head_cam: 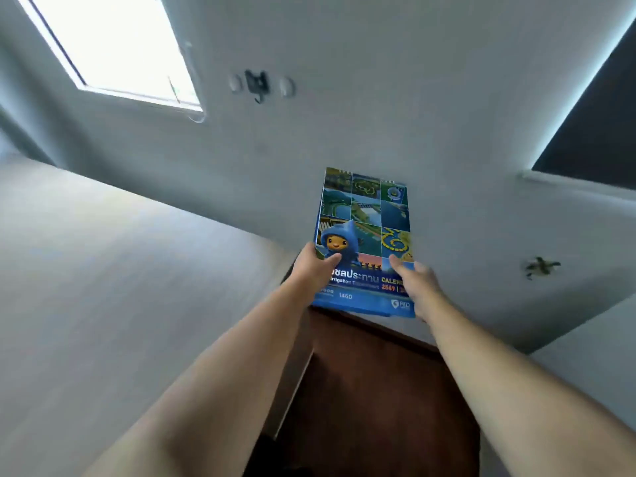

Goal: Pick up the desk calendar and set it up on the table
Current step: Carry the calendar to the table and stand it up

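Observation:
The desk calendar [366,215] has a blue cover with a grid of aerial photos, a blue hooded cartoon figure and a spiral binding along its far edge. I hold it up in front of me with both arms stretched out. My left hand [315,270] grips its lower left edge, thumb on the cover. On the lower right edge my right hand [418,285] grips the same way. The calendar looks flat and folded, seen against a white wall.
A brown wooden surface [371,390] lies below my arms. A grey-white surface [120,270] fills the left. A bright window [113,46] is upper left, a dark panel [599,115] upper right. Wall hooks [261,84] and a small turtle-shaped ornament [542,266] hang on the wall.

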Available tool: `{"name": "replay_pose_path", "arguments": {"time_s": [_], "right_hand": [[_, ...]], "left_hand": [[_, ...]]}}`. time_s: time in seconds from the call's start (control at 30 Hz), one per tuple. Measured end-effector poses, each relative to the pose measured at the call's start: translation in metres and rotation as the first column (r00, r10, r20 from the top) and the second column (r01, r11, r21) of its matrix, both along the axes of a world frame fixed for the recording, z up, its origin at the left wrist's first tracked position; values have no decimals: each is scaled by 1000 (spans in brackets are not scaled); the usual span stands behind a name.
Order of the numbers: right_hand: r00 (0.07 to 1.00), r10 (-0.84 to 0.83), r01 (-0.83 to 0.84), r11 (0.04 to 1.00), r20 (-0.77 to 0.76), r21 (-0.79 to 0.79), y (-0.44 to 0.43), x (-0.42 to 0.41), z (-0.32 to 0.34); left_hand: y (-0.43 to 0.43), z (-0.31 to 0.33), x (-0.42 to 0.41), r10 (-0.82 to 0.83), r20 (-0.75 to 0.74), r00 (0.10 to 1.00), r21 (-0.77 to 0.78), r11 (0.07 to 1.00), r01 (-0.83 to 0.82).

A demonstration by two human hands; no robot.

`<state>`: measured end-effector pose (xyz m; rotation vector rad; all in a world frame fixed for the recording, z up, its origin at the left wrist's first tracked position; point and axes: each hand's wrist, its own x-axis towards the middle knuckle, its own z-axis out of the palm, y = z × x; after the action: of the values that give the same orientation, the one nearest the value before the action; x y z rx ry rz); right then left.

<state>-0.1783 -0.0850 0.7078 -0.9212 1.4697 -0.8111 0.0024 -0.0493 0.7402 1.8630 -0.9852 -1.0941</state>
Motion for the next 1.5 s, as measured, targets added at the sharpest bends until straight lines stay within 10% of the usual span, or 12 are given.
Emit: {"name": "replay_pose_path", "arguments": {"time_s": [0.37, 0.57, 0.8, 1.03, 1.3, 1.5], "right_hand": [[779, 626, -570, 728, 28, -381, 68, 186, 139], [530, 842, -802, 461, -97, -379, 174, 317, 147], [313, 910, -932, 238, -273, -275, 279, 430, 118], [329, 884, -916, 214, -332, -338, 312, 506, 66], [219, 813, -956, 68, -540, -286, 299, 529, 42], [2, 800, -985, -104, -600, -141, 299, 528, 44]], "left_hand": [[187, 132, 157, 397, 88, 914, -262, 894, -364], [318, 137, 245, 731, 17, 682, -385, 635, -670], [445, 108, 341, 833, 99, 544, -374, 538, -755], [477, 90, 396, 868, 145, 475, -415, 489, -767], [445, 106, 419, 850, -356, 389, -230, 324, -918], [419, 102, 438, 951, -199, 236, -168, 204, -965]]}}
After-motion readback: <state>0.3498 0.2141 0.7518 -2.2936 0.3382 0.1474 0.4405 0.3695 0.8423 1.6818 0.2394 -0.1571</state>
